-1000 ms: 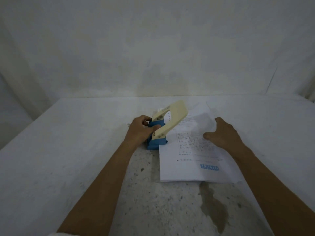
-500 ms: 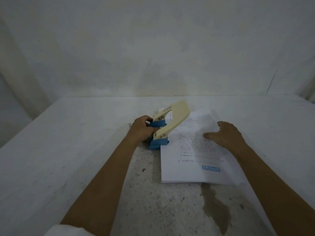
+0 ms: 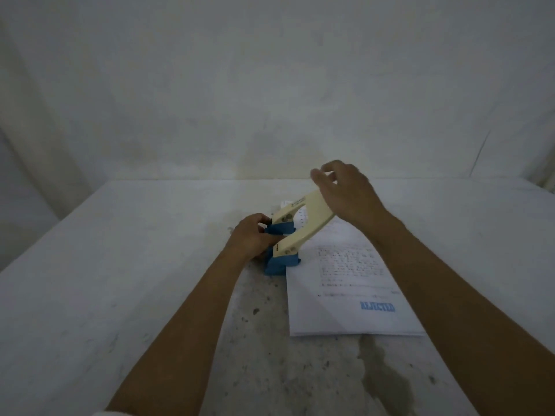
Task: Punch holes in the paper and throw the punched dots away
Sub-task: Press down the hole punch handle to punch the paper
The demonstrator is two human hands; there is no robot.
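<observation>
Since the paper [image 3: 345, 283] lies flat on the table [image 3: 120, 265] with its left edge tucked into the hole punch [image 3: 288, 238], I'd keep the left hand [image 3: 255, 238] clamped on the blue base and press the handle straight down so nothing skews. Compared with a moment back, the right hand [image 3: 345, 193] has let go of the sheet and risen over the handle tip, fingers loosely spread, gripping nothing.

You face a plain, pale wall [image 3: 270, 85], unevenly shaded and faintly blotched, under dim, cool light. A second wall [image 3: 27, 175] closes in on your left, and a thin dark line [image 3: 480, 151] slants down the wall far right. The white table [image 3: 120, 250] runs to the far wall; its near middle is speckled grey, with a dark stain [image 3: 384, 382] near right.
</observation>
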